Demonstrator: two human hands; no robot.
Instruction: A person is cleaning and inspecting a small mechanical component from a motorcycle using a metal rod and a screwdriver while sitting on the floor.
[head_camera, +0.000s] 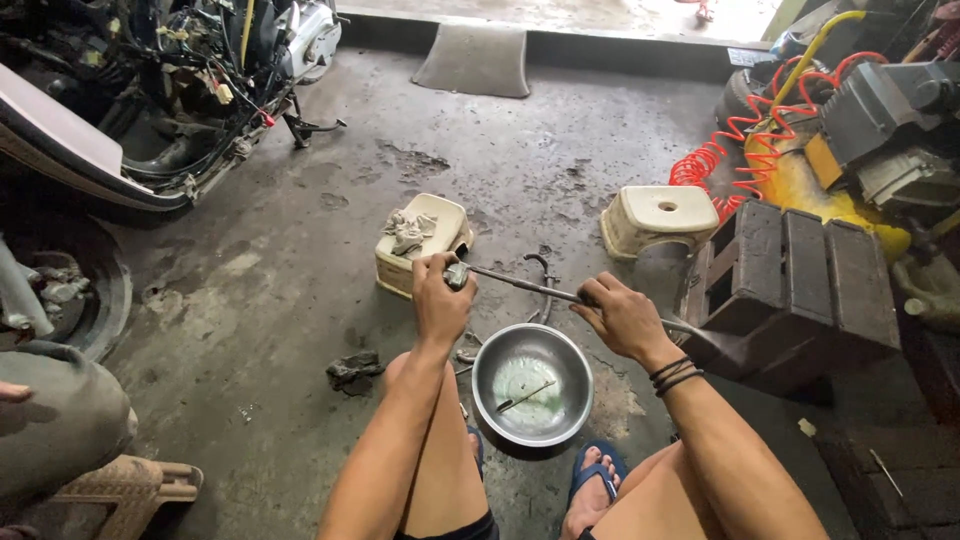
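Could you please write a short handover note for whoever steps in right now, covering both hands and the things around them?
Left hand: closed around the head end of a long metal rod.
Right hand: gripping the same rod further along, so it is held level above the steel bowl.
The bowl sits on the floor between the feet, with a thin pin lying inside.
A rag lies to its left, a small stool beyond.
Done and left: cannot tell from this view.

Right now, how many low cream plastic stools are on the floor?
2: one stool with a grey rag on top, just beyond the left hand; the other stool farther right, beside the dark wooden pallet. Others may be hidden.
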